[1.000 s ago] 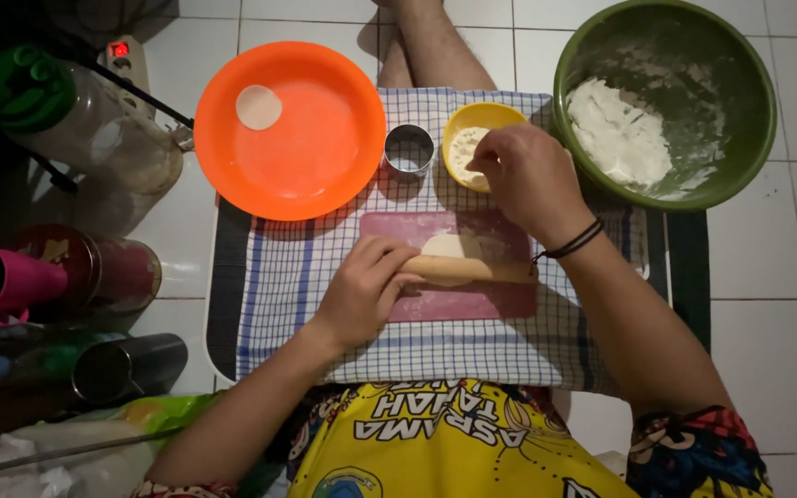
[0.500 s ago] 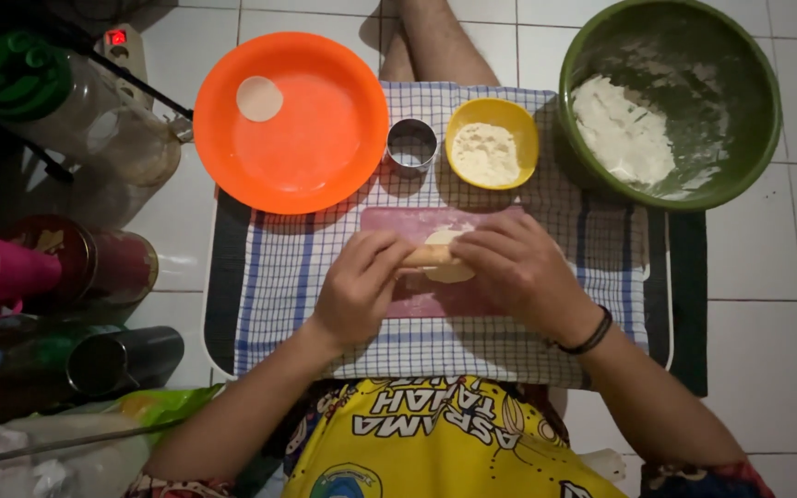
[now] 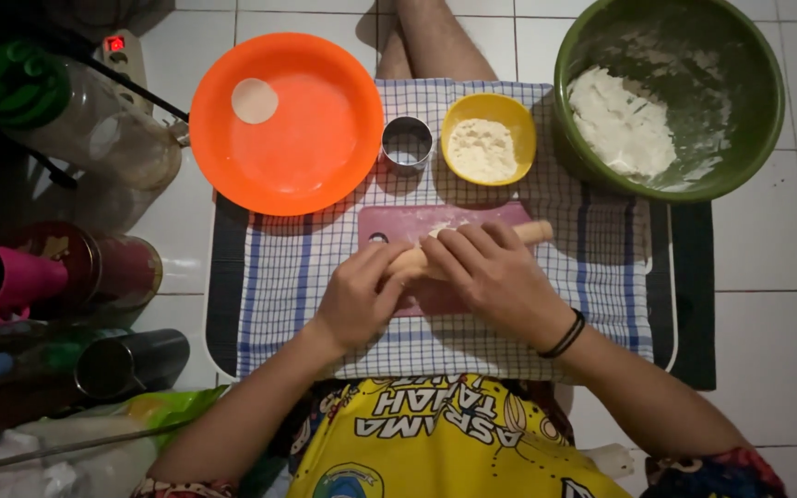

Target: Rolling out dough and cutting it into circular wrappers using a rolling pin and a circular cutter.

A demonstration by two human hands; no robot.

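Note:
Both hands press on a wooden rolling pin (image 3: 535, 231) that lies across a small pink cutting board (image 3: 398, 221) on a checked cloth (image 3: 279, 277). My left hand (image 3: 360, 295) covers the pin's left part. My right hand (image 3: 491, 277), with a black band at the wrist, lies over its middle. A bit of pale dough (image 3: 437, 227) shows just beyond my fingers; the rest is hidden under the hands.
Beyond the board stand an orange plate (image 3: 315, 157) holding one flat dough round (image 3: 255, 100), a metal ring cutter (image 3: 407, 142), a yellow bowl of flour (image 3: 489, 138) and a large green bowl with dough (image 3: 671, 97). Bottles and cups (image 3: 66, 277) crowd the left floor.
My right hand left the yellow flour bowl and came down to the board. Both hands, first on the dough, now rest on the rolling pin, which points right.

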